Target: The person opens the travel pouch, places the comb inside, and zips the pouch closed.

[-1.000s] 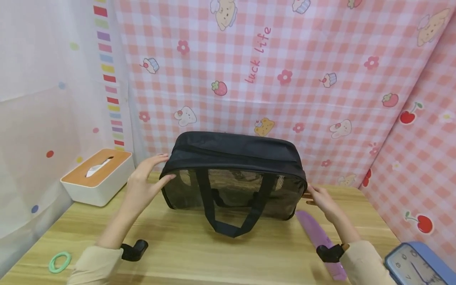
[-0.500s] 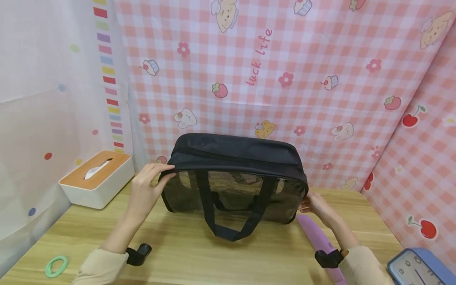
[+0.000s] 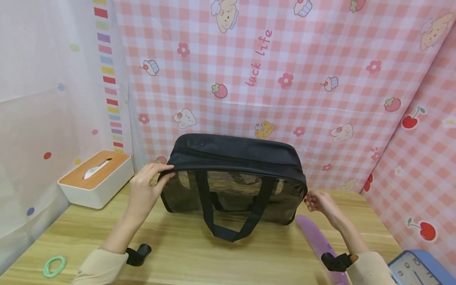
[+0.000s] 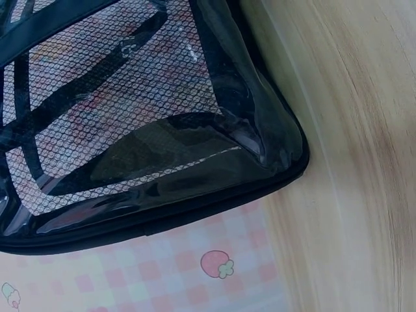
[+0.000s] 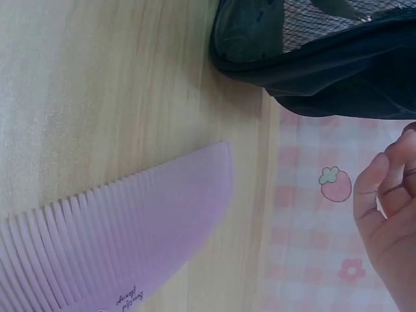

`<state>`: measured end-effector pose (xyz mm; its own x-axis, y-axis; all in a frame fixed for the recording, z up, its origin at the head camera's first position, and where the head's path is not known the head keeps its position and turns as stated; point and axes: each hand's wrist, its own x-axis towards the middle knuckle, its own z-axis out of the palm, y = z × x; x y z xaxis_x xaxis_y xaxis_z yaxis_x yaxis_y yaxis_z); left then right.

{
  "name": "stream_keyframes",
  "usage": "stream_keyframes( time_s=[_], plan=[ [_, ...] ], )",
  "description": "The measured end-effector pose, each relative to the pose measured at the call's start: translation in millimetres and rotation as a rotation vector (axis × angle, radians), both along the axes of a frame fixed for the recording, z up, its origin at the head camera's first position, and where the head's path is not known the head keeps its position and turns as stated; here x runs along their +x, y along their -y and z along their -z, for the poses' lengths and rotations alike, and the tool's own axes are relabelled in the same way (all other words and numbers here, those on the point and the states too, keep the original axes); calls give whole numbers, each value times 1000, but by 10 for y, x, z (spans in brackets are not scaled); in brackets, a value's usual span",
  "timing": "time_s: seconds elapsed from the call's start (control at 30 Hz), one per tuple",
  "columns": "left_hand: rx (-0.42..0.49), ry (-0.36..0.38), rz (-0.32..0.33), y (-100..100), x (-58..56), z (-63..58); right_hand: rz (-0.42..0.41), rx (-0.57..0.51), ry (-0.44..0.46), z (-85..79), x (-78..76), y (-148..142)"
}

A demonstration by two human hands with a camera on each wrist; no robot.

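A black bag [image 3: 235,152] with see-through panels and a black strap handle [image 3: 233,235] stands on the wooden table. My left hand [image 3: 147,184] pinches its upper left corner between thumb and fingers; that hand is outside the left wrist view, where the bag's clear side [image 4: 149,97] fills the upper left. Beside the bag's right end is my right hand [image 3: 322,202], fingers curled in and fingertips close to the bag's edge. I cannot tell whether they hold anything. In the right wrist view the same hand [image 5: 393,195] appears at the right border, below the bag's dark edge [image 5: 325,71].
A purple comb [image 3: 317,237] lies right of the bag, partly under my right wrist. The tissue box [image 3: 96,182] with a wooden lid stands at the back left. A green ring [image 3: 54,266] lies front left, a blue clock [image 3: 415,267] front right. Patterned cloth hangs behind.
My left hand has closed in on the bag's upper left corner and now grips it. My right hand went lower by the bag's right end, then drew slightly outward with curled fingers.
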<state>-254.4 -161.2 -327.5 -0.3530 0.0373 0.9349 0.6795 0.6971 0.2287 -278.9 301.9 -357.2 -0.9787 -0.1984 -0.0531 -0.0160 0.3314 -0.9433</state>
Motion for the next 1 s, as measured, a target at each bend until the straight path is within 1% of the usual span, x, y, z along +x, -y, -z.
stream_keyframes(
  time_s=[0.13, 0.2, 0.33, 0.5, 0.8, 1.0],
  plan=[
    [4, 15, 1, -12, -5, -5, 41, 34, -70, -37, 41, -3],
    [-1, 23, -7, -20, -5, -7, 71, 59, -88, -68, 61, -1],
    [-7, 15, -23, -21, 9, -8, 104, 114, -96, -135, 74, 11],
    [11, 1, -21, -14, 26, -11, 102, 149, -101, -203, 58, 35],
    [17, 28, -23, -6, 30, -10, 115, 160, -109, -274, 57, 24],
    [25, 44, -21, -6, 17, -1, 132, 110, -143, -357, 48, -7]
  ],
)
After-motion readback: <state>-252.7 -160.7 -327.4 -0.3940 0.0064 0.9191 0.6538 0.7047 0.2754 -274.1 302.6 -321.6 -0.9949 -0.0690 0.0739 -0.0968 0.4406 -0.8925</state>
